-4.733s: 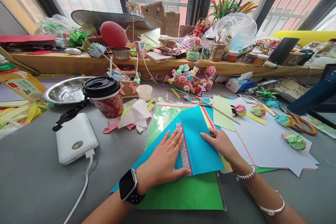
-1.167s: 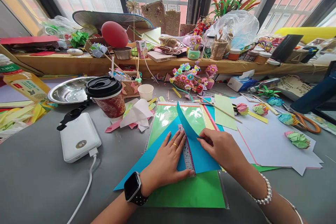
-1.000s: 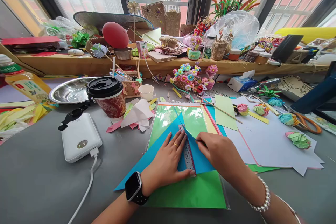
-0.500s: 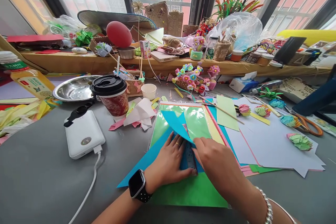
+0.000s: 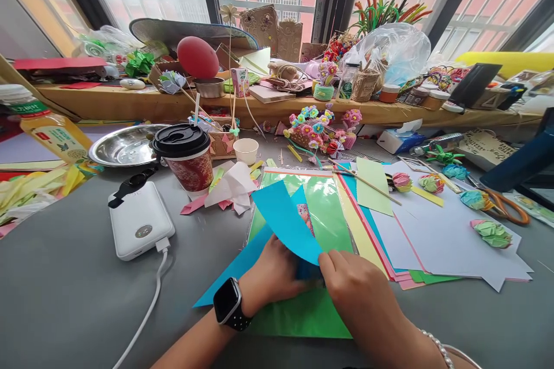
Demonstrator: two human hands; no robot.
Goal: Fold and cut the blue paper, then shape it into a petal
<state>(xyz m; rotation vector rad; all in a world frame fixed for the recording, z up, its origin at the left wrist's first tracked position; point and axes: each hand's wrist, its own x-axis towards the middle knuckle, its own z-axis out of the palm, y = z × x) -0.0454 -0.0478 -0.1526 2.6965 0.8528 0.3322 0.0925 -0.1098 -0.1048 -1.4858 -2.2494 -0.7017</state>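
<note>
My right hand (image 5: 355, 282) pinches the edge of a lifted blue paper flap (image 5: 285, 216) between thumb and fingers. The flap curves up and leftward over my left hand (image 5: 277, 271), which lies on the blue sheet (image 5: 234, 274) with its thumb stretched out to the right. Its other fingers are mostly hidden beneath the flap. A patterned ruler-like strip (image 5: 305, 219) shows partly past the flap, lying on the blue paper; the rest is covered. Under the blue sheet is a glossy green pack of paper (image 5: 320, 317).
Left of my hands are a white power bank (image 5: 141, 222) with a cable, a lidded coffee cup (image 5: 184, 155) and a metal plate (image 5: 116, 147). White sheets (image 5: 441, 242), paper flowers (image 5: 491, 233) and orange-handled scissors (image 5: 504, 207) lie to the right. A cluttered shelf (image 5: 268, 109) runs behind.
My right hand has moved slightly down with the flap's edge. The flap has swung up and now covers most of my left hand's fingers, which were visible spread flat before.
</note>
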